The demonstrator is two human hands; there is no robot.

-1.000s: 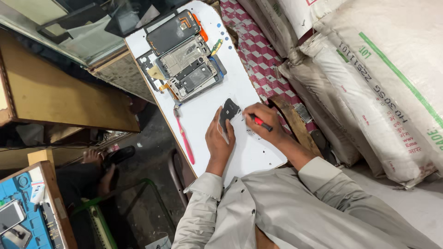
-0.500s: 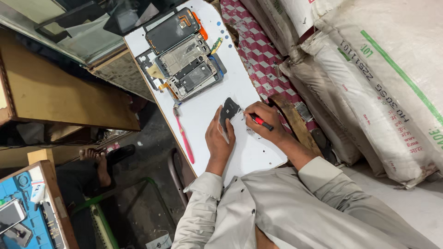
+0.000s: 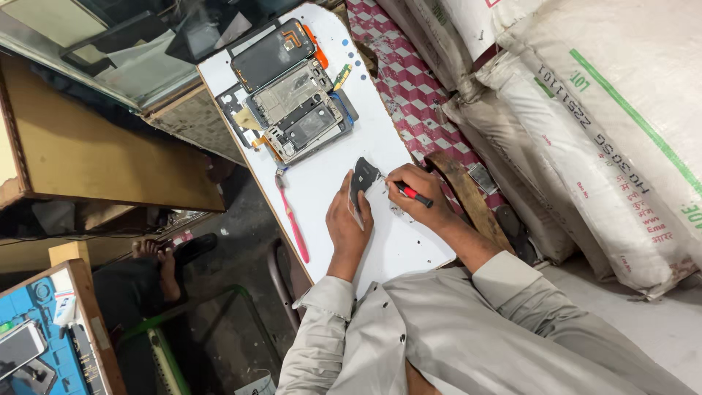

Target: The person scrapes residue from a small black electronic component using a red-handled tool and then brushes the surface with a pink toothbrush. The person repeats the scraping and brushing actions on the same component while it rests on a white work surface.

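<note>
My left hand (image 3: pixel 348 225) grips a small black phone part (image 3: pixel 361 178) and holds it against the white tabletop (image 3: pixel 380 139). Just to its right, my right hand (image 3: pixel 414 194) holds a small screwdriver with a red and black handle (image 3: pixel 413 194), its tip pointing at the black part. Farther up the table lie several opened phones (image 3: pixel 296 110) with bare circuit boards and a dark back cover (image 3: pixel 272 53).
A pink toothbrush (image 3: pixel 292 223) lies near the table's left edge. Large white sacks (image 3: pixel 585 110) are stacked at the right beside a red checked cloth (image 3: pixel 409 95). A wooden counter (image 3: pixel 95 146) stands left; a person's bare feet (image 3: pixel 157 256) rest below; a blue tray (image 3: pixel 36 344) sits bottom left.
</note>
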